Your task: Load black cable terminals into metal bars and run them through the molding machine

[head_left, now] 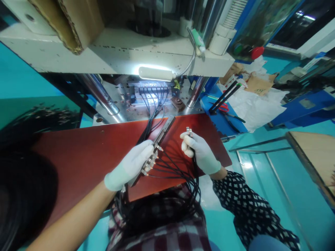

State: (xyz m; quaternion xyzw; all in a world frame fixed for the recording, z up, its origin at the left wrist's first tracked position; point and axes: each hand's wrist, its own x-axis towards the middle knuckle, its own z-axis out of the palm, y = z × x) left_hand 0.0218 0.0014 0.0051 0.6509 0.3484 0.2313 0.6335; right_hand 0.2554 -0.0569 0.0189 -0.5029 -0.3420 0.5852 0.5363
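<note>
Both my hands wear white gloves and work over a red-brown work board. My left hand is closed on a long dark metal fixture bar that carries a row of metal cable connectors. My right hand is closed around a few black cables, their metal connector ends sticking up above the fingers. Several black cables loop from the bar down toward my lap.
Behind the board stands a moulding machine with chrome columns, a lit lamp and a mould block with black cables plugged in. A heap of black cables lies at left. Tools and plastic bags lie at right.
</note>
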